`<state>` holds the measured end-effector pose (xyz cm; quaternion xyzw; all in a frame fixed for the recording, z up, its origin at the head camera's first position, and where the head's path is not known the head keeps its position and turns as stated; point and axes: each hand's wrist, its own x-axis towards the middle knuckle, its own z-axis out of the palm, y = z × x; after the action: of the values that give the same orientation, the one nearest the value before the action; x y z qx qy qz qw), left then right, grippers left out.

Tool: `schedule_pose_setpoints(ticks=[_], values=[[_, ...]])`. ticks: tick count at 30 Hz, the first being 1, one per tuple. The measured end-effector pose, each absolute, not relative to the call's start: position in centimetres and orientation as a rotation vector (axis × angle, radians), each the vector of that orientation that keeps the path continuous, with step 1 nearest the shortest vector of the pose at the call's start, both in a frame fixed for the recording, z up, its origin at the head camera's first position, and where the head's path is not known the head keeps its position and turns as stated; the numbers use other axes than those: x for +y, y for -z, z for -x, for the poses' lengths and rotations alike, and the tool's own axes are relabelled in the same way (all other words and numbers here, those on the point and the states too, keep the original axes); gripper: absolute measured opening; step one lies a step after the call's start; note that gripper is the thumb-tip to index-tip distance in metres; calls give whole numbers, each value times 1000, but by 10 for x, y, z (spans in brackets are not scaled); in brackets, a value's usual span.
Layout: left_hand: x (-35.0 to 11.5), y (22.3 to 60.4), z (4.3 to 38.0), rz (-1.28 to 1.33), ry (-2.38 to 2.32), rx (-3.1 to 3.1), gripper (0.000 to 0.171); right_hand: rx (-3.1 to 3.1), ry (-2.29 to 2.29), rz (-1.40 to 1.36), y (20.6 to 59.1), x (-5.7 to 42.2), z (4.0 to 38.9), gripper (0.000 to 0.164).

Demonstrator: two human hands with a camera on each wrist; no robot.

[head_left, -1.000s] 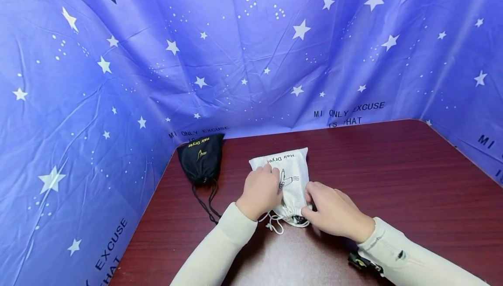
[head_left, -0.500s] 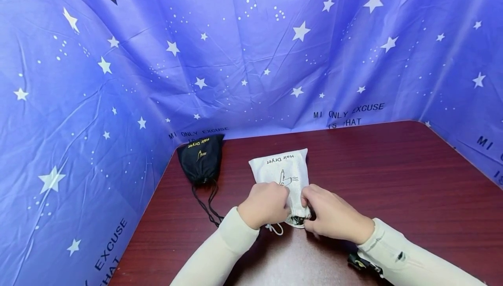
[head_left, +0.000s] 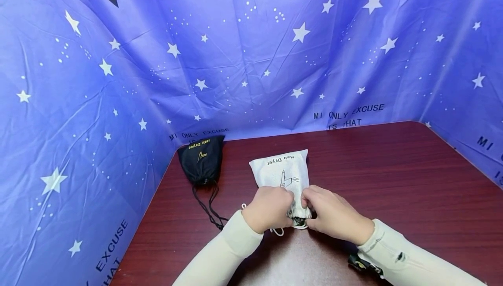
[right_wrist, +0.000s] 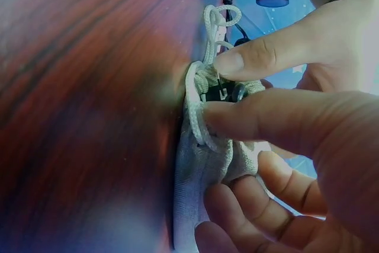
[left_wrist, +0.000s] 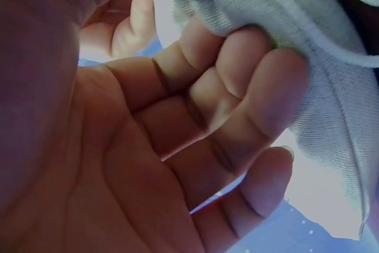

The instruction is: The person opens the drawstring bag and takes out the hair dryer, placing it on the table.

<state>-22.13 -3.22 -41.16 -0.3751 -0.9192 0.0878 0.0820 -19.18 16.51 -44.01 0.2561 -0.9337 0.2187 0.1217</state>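
A white drawstring bag [head_left: 271, 173] printed "Hair Dryer" lies on the table, its gathered mouth towards me. My left hand [head_left: 270, 208] grips the left side of that mouth, curled fingers against the cloth in the left wrist view. On the other side my right hand [head_left: 337, 215] holds the mouth's right edge. Both thumbs sit at the opening in the right wrist view, where something dark [right_wrist: 224, 92] shows inside; its kind cannot be made out. The white cord [right_wrist: 194, 102] loops around the mouth.
A black drawstring bag [head_left: 201, 163], also printed "Hair Dryer", lies at the back left, its black cords [head_left: 208, 205] trailing forward. Blue star-printed cloth [head_left: 243, 59] hangs behind and beside the dark red table [head_left: 385, 168].
My left hand has moved from the white bag's middle towards me, down to its mouth. The right hand has shifted slightly at the right edge. The black bag stays put.
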Motion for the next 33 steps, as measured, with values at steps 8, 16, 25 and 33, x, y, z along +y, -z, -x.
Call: schedule_pose_setpoints(ticks=[8, 16, 25, 33], values=[[-32, 414, 224, 1129, -265, -2757, 35, -2724, -632, -730, 441, 163, 194, 39], [-32, 417, 227, 1150, -280, -2776, 34, -2696, -666, -778, 441, 163, 194, 38], [-28, 415, 227, 1160, -314, -2782, 32, -2620, -679, -796, 443, 166, 194, 39], [-32, 413, 228, 1144, -331, -2796, 34, -2581, -699, -831, 442, 162, 196, 39]])
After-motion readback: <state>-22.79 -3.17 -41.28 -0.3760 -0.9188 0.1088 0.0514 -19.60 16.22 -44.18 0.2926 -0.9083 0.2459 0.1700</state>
